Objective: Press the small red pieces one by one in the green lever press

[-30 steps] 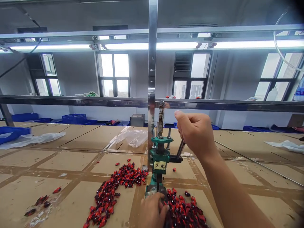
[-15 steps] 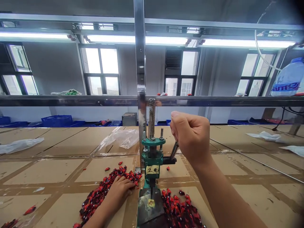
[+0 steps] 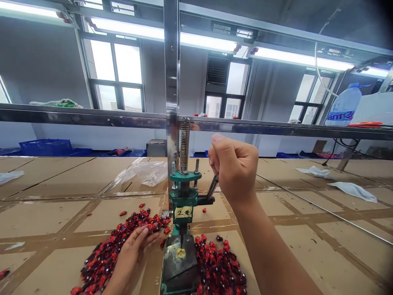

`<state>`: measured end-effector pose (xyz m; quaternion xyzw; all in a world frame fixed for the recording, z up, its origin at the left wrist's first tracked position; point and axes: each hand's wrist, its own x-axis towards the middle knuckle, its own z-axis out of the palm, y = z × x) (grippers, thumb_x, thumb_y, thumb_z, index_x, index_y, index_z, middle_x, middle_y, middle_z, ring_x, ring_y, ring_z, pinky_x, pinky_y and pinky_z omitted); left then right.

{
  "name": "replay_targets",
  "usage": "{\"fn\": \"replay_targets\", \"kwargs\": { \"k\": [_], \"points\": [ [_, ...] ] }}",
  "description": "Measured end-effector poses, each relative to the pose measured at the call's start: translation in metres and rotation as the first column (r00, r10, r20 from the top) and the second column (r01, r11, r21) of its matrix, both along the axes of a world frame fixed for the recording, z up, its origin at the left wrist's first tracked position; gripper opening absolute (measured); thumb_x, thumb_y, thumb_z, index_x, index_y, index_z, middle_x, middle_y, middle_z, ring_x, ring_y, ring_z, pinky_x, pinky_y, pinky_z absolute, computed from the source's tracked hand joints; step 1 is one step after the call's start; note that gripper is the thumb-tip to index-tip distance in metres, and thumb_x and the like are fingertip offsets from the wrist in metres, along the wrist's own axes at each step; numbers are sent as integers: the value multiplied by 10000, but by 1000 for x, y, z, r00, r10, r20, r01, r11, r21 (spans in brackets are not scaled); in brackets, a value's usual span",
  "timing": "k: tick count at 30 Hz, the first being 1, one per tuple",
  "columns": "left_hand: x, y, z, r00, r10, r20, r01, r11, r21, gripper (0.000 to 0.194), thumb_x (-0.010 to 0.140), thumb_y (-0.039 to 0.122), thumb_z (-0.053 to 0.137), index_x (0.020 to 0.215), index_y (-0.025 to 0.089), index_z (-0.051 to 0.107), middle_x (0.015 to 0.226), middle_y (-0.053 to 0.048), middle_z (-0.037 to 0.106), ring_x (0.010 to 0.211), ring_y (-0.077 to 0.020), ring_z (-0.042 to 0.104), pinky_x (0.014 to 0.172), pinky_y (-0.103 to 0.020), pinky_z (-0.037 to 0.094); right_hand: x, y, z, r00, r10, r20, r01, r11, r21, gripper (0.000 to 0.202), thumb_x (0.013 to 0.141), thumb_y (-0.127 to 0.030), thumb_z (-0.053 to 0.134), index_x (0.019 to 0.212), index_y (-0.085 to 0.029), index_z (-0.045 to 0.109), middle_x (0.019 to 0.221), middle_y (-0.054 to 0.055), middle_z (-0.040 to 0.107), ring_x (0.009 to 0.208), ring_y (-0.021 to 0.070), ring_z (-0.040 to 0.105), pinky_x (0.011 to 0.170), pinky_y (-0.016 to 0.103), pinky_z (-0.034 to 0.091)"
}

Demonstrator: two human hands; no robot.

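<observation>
My right hand (image 3: 236,168) is wrapped around the top of the metal lever (image 3: 212,187) of a small green hand press (image 3: 183,196), marked "2 #". At the left of the press, my left hand (image 3: 133,250) pinches a small red and black plastic piece (image 3: 150,228) between thumb and fingers. Beneath and beside it spreads a heap of similar red and black pieces (image 3: 106,254). The press's thin punch points down over a yellowish spot (image 3: 181,253) on its dark base block (image 3: 181,268). A second pile of pieces (image 3: 219,264) lies against the base's right side.
Taped cardboard (image 3: 46,213) covers the table. A steel post (image 3: 172,61) and a crossbar (image 3: 123,119) stand behind the press. A clear plastic bag (image 3: 147,172) lies behind it, a thin rod (image 3: 307,205) at right. A large bottle (image 3: 344,106) rests on the bar.
The camera view has shifted right and tilted. My left hand has turned from palm-down on the heap to a pinch on one piece. My right hand stays on the lever.
</observation>
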<state>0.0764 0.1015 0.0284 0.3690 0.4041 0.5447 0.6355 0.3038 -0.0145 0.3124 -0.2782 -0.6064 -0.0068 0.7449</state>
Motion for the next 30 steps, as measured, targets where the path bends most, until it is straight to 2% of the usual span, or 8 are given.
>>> {"fn": "replay_targets", "kwargs": {
  "k": [4, 8, 10, 13, 15, 19, 24, 30],
  "points": [
    [-9, -9, 3, 975, 151, 162, -118, 974, -195, 169, 755, 265, 737, 900, 201, 678, 769, -4, 754, 593, -126, 676, 597, -248, 591, 0, 0, 1, 1000, 11, -3, -11, 1000, 13, 539, 982, -265, 540, 472, -180, 389, 491, -38, 336, 474, 73, 353, 473, 296, 217],
    [2, -31, 1, 990, -12, 142, 24, 996, -85, 461, 652, 495, 872, 964, 184, 735, 596, 62, 629, 440, -59, 460, 417, -165, 397, 0, 2, 1, 1000, 14, -20, -13, 999, 42, 554, 976, -288, 556, 467, -182, 366, 484, -41, 324, 469, 69, 351, 467, 290, 221],
    [16, -41, -2, 995, -91, 28, 91, 996, -10, 548, 569, 562, 910, 933, 180, 764, 606, 41, 658, 491, -81, 516, 458, -177, 419, -1, 3, 1, 1000, 11, -23, -10, 999, 47, 566, 964, -320, 586, 461, -182, 365, 482, -43, 321, 467, 65, 344, 462, 285, 223],
    [35, -48, -15, 959, -121, -256, 155, 981, 117, 530, 550, 574, 908, 893, 183, 809, 870, -67, 790, 798, -210, 700, 682, -264, 549, -1, 3, 1, 999, 22, -26, -20, 999, 45, 577, 953, -358, 608, 458, -181, 368, 483, -44, 320, 466, 63, 339, 457, 279, 227],
    [43, -45, -25, 899, -112, -422, 216, 954, 206, 492, 586, 565, 882, 897, 188, 830, 996, -97, 797, 948, -272, 707, 797, -320, 559, -1, 3, 1, 999, 32, -27, -30, 999, 43, 578, 958, -364, 599, 460, -180, 370, 485, -43, 325, 466, 62, 337, 456, 276, 230],
    [49, -36, -34, 723, -32, -690, 287, 923, 258, 441, 658, 554, 826, 948, 222, 835, 948, -90, 808, 888, -300, 707, 810, -398, 549, 0, 1, 0, 999, 35, -20, -34, 999, 28, 555, 971, -320, 568, 473, -180, 369, 496, -41, 335, 479, 63, 348, 464, 266, 252],
    [47, -38, -28, 563, 166, -810, 356, 836, 419, 340, 728, 613, 781, 894, 321, 834, 1006, -67, 812, 1020, -331, 698, 995, -499, 478, 0, 1, 0, 999, 29, -14, -29, 999, 27, 543, 990, -285, 521, 481, -189, 358, 509, -38, 321, 491, 72, 352, 469, 269, 259],
    [51, -38, -41, 517, 248, -819, 421, 760, 495, 436, 802, 729, 650, 900, 347, 836, 1046, -71, 793, 1019, -308, 712, 953, -467, 492, -1, 3, 1, 999, 43, -17, -43, 998, 46, 537, 989, -265, 523, 482, -185, 363, 508, -34, 344, 496, 73, 354, 478, 272, 263]
  ]
}}
